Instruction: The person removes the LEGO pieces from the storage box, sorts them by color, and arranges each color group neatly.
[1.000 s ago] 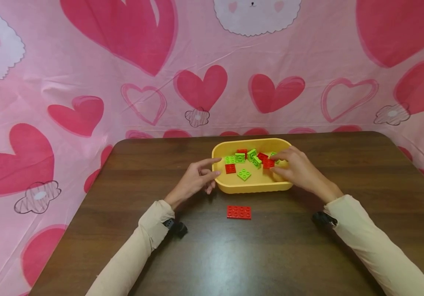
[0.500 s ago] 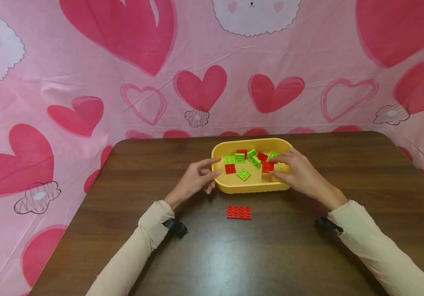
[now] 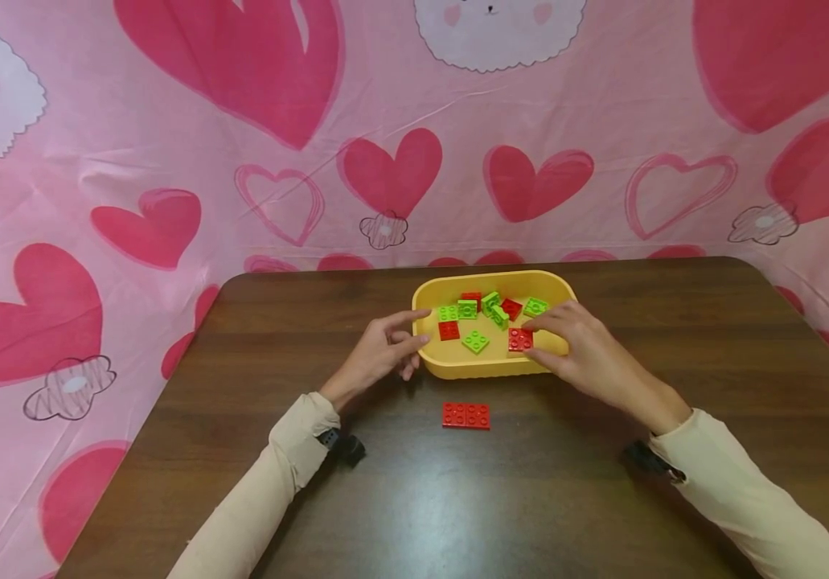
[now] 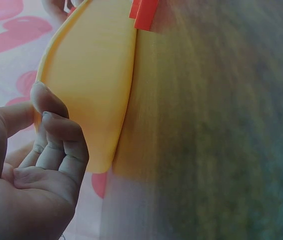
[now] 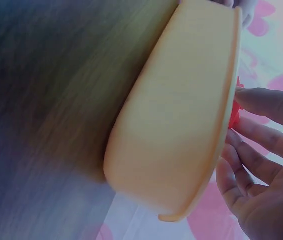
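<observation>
A yellow tray (image 3: pixel 486 371) stands on the table, with several red and green toy bricks in it. My left hand (image 3: pixel 383 351) pinches its left rim between thumb and forefinger; the left wrist view shows this hand (image 4: pixel 46 165) at the tray's wall. Over the tray's front right part, my right hand (image 3: pixel 591 354) holds a red brick (image 3: pixel 519 339) between thumb and forefinger, studs up. The right wrist view shows that red brick (image 5: pixel 235 111) just past the rim, partly hidden by the fingers. Red bricks (image 3: pixel 465 416) lie side by side in front of the tray.
Inside the tray a green brick (image 3: pixel 475 342) lies near the front, with a red brick (image 3: pixel 449 330) left of it. Another green brick (image 3: pixel 535 307) lies at the back right. The brown table (image 3: pixel 298 322) meets a pink heart-patterned cloth (image 3: pixel 472 96) behind.
My right hand has drawn the red brick toward the tray's front wall and slightly left, uncovering the green brick at the back right. The left hand stays at the rim.
</observation>
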`<state>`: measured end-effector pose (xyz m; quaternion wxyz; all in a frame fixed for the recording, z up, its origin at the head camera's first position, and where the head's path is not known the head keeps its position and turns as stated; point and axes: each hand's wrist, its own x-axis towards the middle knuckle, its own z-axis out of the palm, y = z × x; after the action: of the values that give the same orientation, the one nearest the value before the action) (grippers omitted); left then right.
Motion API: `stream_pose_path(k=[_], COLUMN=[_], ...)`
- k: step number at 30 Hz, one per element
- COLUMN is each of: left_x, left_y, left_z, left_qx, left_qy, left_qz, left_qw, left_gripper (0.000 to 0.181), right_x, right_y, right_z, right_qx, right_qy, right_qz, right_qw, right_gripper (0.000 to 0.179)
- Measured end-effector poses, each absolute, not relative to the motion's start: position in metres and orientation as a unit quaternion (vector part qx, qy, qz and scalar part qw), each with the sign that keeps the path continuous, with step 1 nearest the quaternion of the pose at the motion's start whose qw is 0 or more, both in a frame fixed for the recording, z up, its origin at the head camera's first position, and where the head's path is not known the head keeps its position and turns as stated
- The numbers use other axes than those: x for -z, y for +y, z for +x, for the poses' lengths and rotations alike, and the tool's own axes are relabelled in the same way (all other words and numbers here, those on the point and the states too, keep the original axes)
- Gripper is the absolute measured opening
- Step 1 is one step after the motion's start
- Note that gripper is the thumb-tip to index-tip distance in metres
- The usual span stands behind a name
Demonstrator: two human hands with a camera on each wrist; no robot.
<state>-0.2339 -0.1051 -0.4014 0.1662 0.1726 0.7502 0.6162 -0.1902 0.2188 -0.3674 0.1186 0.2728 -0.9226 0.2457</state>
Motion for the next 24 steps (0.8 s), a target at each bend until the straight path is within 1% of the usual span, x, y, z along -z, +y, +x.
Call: stream_pose_path(k=[9, 17, 24], left_x=[0.408, 0.408, 0.408], left_y=[-0.106, -0.104, -0.105], left_z=[-0.236, -0.236, -0.235], left_qx=[-0.617, -0.619, -0.618], left_qy=[0.751, 0.749, 0.750], left_qz=[0.172, 0.182, 0.183], left_qw=[0.159, 0.151, 0.148], left_gripper=[0.055, 0.053, 0.052], right_x=[0.367, 0.364, 0.371], right_y=[0.218, 0.218, 0.212], right_z=[-0.177, -0.161, -0.147], right_qx=[-0.243, -0.242, -0.239], right_qy=[-0.911, -0.911, -0.904], right_qz=[0.299, 0.299, 0.320], right_qw=[0.148, 0.150, 0.155], right_gripper=[0.038, 0.041, 0.041])
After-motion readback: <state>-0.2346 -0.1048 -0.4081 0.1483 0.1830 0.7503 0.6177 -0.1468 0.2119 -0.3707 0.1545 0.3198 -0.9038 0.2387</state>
